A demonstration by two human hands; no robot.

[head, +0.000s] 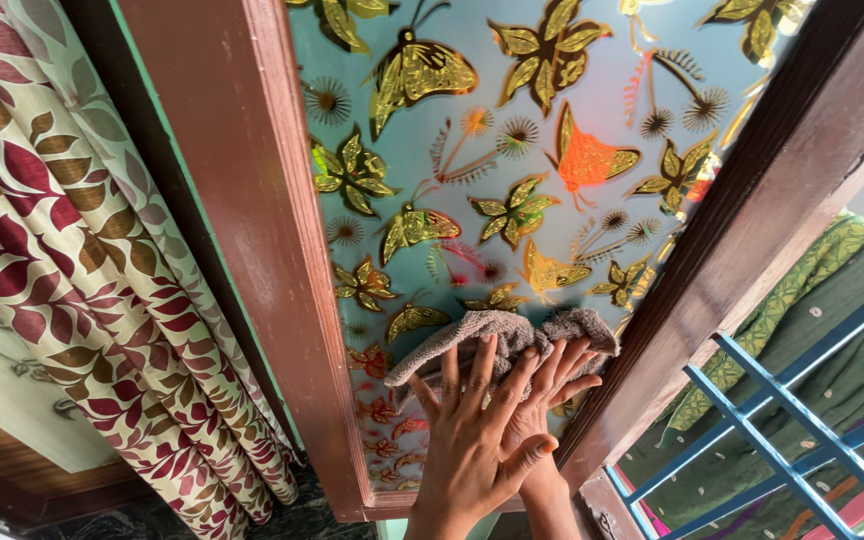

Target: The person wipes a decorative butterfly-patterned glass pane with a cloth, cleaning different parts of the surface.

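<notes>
We press both hands, left hand (472,440) over right hand (552,385), fingers spread flat, on the grey cloth (502,340) against the butterfly-patterned pane (472,200), near the wooden frame (252,230). Risk: cloth slipping sideways; hard pressure stressing the pane.

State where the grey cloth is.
In the head view, the cloth lies low on the butterfly-patterned pane, pressed flat under both hands, left hand over right hand, near the frame's right side.
</notes>
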